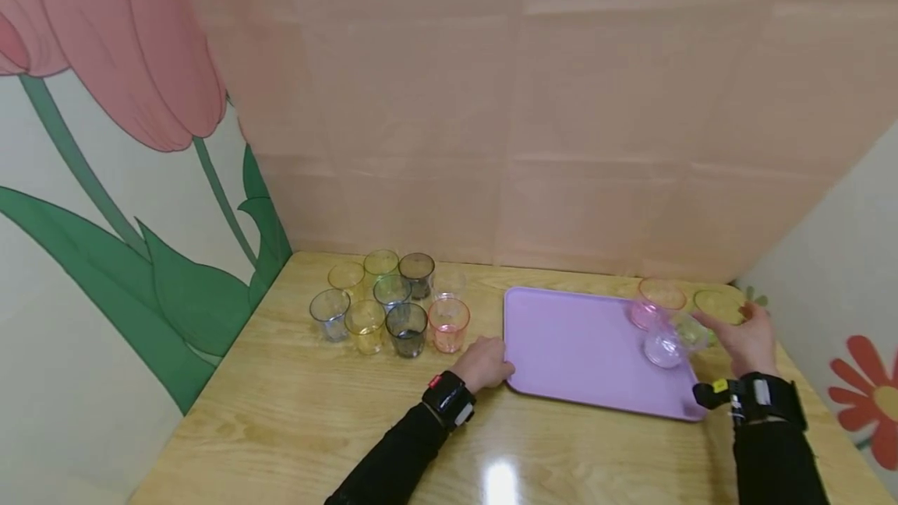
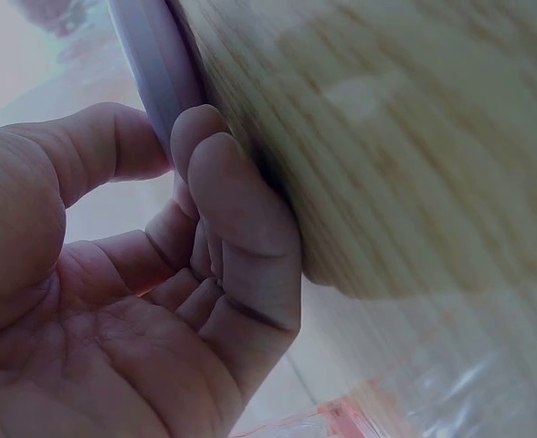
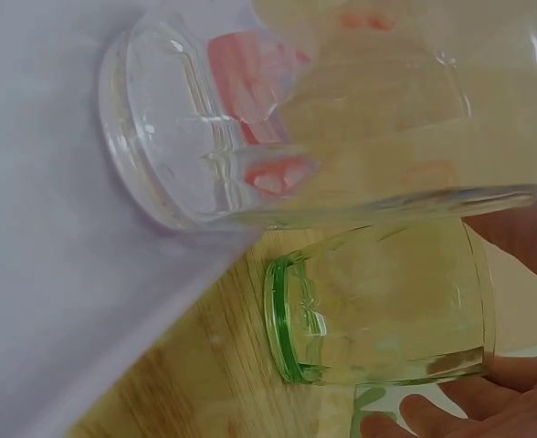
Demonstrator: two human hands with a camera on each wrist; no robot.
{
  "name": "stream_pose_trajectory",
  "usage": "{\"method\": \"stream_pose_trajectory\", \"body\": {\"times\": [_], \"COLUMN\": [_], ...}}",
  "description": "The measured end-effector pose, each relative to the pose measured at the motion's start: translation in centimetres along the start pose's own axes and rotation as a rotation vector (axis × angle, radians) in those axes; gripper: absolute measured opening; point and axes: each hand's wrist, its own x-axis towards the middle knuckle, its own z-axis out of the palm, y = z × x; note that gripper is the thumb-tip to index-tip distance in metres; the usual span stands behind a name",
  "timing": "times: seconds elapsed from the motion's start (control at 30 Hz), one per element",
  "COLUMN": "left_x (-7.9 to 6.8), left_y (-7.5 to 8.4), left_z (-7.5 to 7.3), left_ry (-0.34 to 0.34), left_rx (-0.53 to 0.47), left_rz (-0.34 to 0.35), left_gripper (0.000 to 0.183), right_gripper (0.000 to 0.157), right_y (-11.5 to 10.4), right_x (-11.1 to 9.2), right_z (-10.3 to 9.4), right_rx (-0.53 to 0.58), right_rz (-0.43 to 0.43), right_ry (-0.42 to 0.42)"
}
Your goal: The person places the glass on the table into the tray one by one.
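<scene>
While L hand (image 1: 484, 363) pinches L edge of tray (image 1: 568, 349), R hand (image 1: 752, 343) clamps green cup (image 3: 383, 315) w/ fingers, just off R edge.

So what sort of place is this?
Perhaps a corner set up for recording, though I can't be sure. The signs: a creased pinkish sheet behind the wooden table, a big tulip picture on the left, and black wrist-worn devices.
</scene>
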Motion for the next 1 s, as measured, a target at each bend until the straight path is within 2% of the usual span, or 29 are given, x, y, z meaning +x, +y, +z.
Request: {"method": "stream_pose_trajectory", "body": {"times": [0.17, 0.37, 0.63, 1.0], "left_x": [0.1, 0.0, 0.0, -0.2], "left_y": [0.0, 0.1, 0.3, 0.3], "left_z": [0.1, 0.0, -0.1, -0.1], "left_ry": [-0.002, -0.002, -0.005, 0.003], "left_rx": [0.011, 0.015, 0.008, -0.002], "left_rz": [-0.004, -0.003, -0.004, -0.005], "left_gripper": [0.037, 0.036, 0.038, 0.031], "right_gripper": [0.115, 0.114, 0.113, 0.116], "right_y": [0.2, 0.4, 0.6, 0.4], "right_x": [0.5, 0.8, 0.4, -0.9], "right_z": [0.3, 0.4, 0.3, -0.5], "right_rx": [-0.064, -0.051, 0.035, 0.222], "right_rz": [-0.025, -0.017, 0.060, 0.183], "right_ry": [0.007, 0.016, 0.065, 0.225]}}
